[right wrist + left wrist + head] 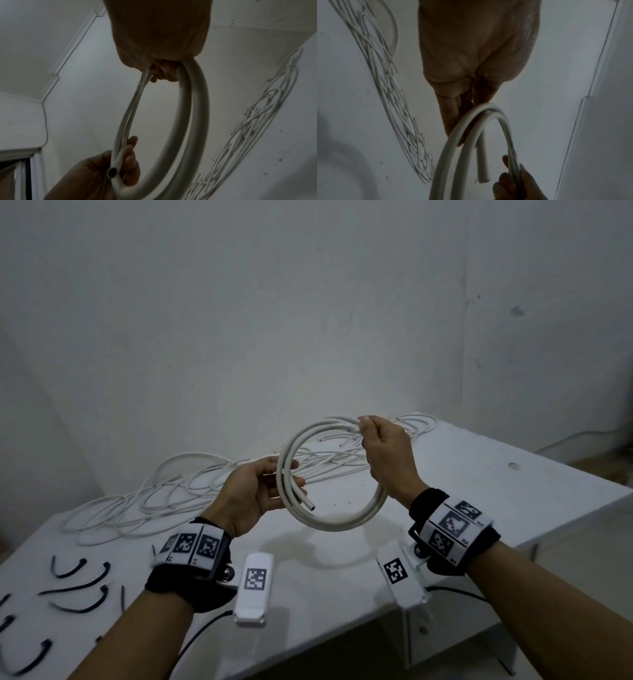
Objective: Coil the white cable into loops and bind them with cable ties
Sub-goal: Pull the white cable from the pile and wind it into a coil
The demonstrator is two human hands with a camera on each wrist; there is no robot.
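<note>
A thick white cable [342,525] is wound into a coil of about two loops, held in the air above the white table [479,474]. My right hand [383,446] grips the coil's top right with curled fingers [159,33]. At the coil's left side, my left hand [253,491] holds the loops between thumb and fingers [130,151]. The cable's open cut end [310,507] sticks out just below the left fingers [112,173]. Several black cable ties [78,577] lie on the table at the near left.
A long tangle of thinner white cables [171,491] stretches along the table's far side, from left to the back right corner. The table's right edge [582,508] drops off to the floor. A white wall stands close behind.
</note>
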